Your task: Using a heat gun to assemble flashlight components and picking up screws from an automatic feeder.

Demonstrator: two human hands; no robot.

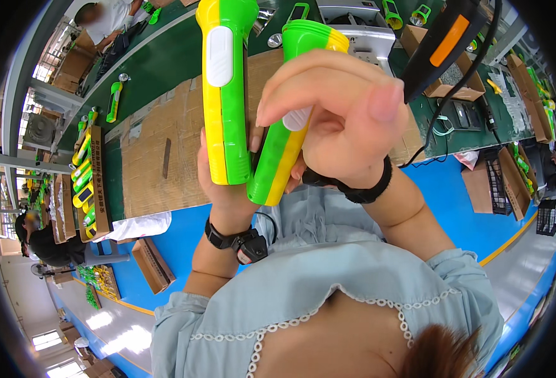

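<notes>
Two yellow and green plastic flashlights are raised close to the camera. My left hand (222,179) grips the left flashlight (225,88) from behind; it stands upright with its white oval switch facing me. My right hand (338,116) wraps around the right flashlight (290,120), which tilts with its head up and to the right. The lower ends of the two flashlights nearly touch. Both wrists wear black bands.
A green workbench (164,69) carries a brown cardboard sheet (158,157) below the hands. A black and orange power tool (445,41) hangs on a cable at the upper right. Boxes of more flashlights (86,179) sit at left. Other people work at the far left and top left.
</notes>
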